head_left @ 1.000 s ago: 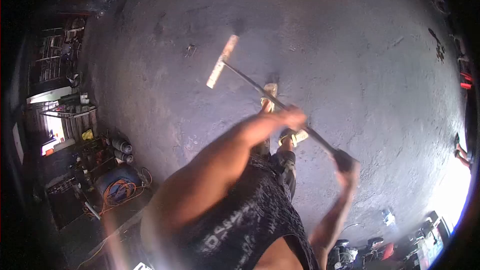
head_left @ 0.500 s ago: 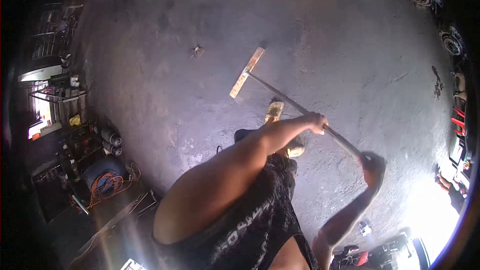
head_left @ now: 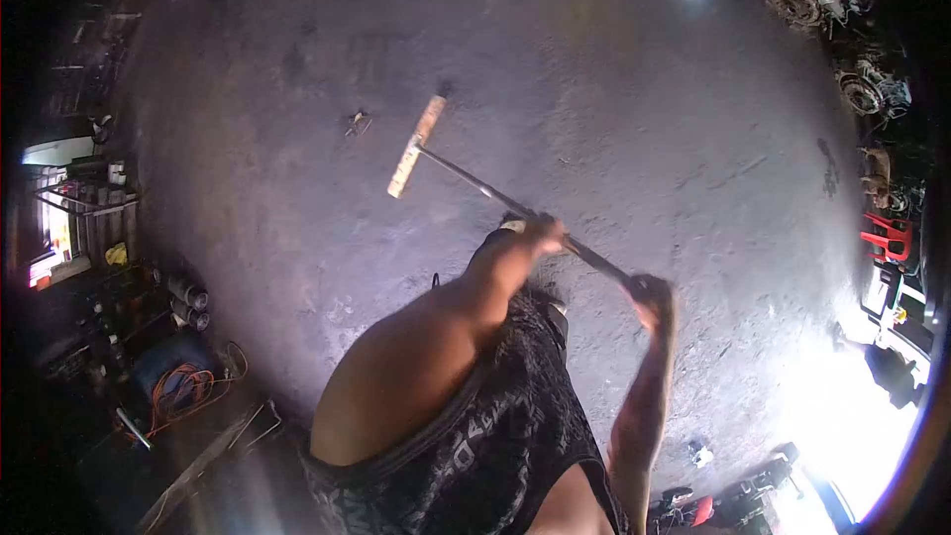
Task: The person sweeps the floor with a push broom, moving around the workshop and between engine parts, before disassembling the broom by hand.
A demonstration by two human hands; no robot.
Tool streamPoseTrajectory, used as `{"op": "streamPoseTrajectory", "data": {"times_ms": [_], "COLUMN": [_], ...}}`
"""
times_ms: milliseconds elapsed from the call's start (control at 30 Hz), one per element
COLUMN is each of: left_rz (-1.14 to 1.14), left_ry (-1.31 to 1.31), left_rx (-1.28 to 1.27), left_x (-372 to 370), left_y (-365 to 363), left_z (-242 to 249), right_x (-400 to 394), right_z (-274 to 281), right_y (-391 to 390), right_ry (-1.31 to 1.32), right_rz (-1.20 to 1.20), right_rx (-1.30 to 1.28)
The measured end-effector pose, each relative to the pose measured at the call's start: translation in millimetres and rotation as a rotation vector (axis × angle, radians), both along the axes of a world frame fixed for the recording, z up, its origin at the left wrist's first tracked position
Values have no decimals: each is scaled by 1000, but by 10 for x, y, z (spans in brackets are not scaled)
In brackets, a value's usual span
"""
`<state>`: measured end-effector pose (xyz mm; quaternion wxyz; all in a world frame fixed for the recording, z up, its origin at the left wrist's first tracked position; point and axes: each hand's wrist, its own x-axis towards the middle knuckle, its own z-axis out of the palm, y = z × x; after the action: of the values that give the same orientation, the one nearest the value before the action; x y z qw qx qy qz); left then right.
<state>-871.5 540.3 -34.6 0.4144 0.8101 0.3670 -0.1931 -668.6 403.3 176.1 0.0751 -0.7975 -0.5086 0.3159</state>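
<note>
Both the left hand (head_left: 543,235) and the right hand (head_left: 649,295) are wrapped around the handle (head_left: 599,262) of a long T-shaped tool (head_left: 489,190), the right near its upper end, the left farther down. Its pale head (head_left: 416,147) is out over the floor (head_left: 693,178), between the body and the far edge; what lies beneath that head cannot be told. The tool looks stiff and fairly light, probably weighted toward the head, so a wide two-handed hold on the handle seems best, the head being an awkward place to grip. Near the head, to its left, lies a small scrap (head_left: 358,124), too small to identify. Toward the floor's left edge is orange cable (head_left: 181,371); by the right edge stands a red chair (head_left: 897,235)
</note>
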Motion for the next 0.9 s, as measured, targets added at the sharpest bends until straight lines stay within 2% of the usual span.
{"op": "streamPoseTrajectory", "data": {"times_ms": [33, 67, 100, 133, 200, 233, 300, 333, 367, 400, 433, 500, 567, 700, 733, 767, 833, 900], "left_rz": [36, -6, -38, -71, -156, -198, -275, -317, -329, -273, -239, -171, -20, 157, 168, 286, 475, 447], "left_ry": [72, -12, 14, 40, -48, -87, -139, -162, -27, -36, 29, 21, -86, -78, 209, 256, 343, 424], "left_rx": [-12, 103, 105, 108, 178, 217, 275, 305, 261, 71, 84, 103, 95, 107, -46, 15, 106, 144], "left_x": [-164, -425, -548, -672, -611, -596, -772, -838, -521, -214, 138, 579, 911, 1236, 1305, 1185, 987, 756], "left_y": [307, 456, 671, 884, 1023, 1101, 1071, 1055, 952, 825, 621, 451, 243, 214, 322, 391, 463, 698], "left_z": [-60, -608, -541, -463, -368, -316, -138, -3, 384, 116, 205, 816, 609, 432, 394, 272, -54, 75], "right_x": [-159, -369, -527, -676, -1002, -1025, -737, -547, -361, -118, 214, 576, 893, 1399, 1363, 1264, 832, 447], "right_z": [-24, -66, -388, -662, -607, -390, -152, 105, 413, 556, 516, 843, 823, -33, -190, -402, -843, -1152], "right_y": [303, 521, 655, 777, 918, 974, 870, 788, 705, 603, 411, 381, 393, 448, 598, 829, 1153, 1427], "right_ry": [93, 46, 7, -73, 130, 36, -2, 52, 103, 142, 133, 112, 21, 167, 164, 157, 210, 216], "right_rz": [-57, 57, 144, 416, 200, 254, 343, 218, 89, -22, -50, -56, -10, 254, 282, 549, 514, 477], "right_rx": [-163, -76, -94, -12, -36, -51, 126, 106, 81, 24, 20, -1, -160, 137, 67, 65, 69, 100]}}
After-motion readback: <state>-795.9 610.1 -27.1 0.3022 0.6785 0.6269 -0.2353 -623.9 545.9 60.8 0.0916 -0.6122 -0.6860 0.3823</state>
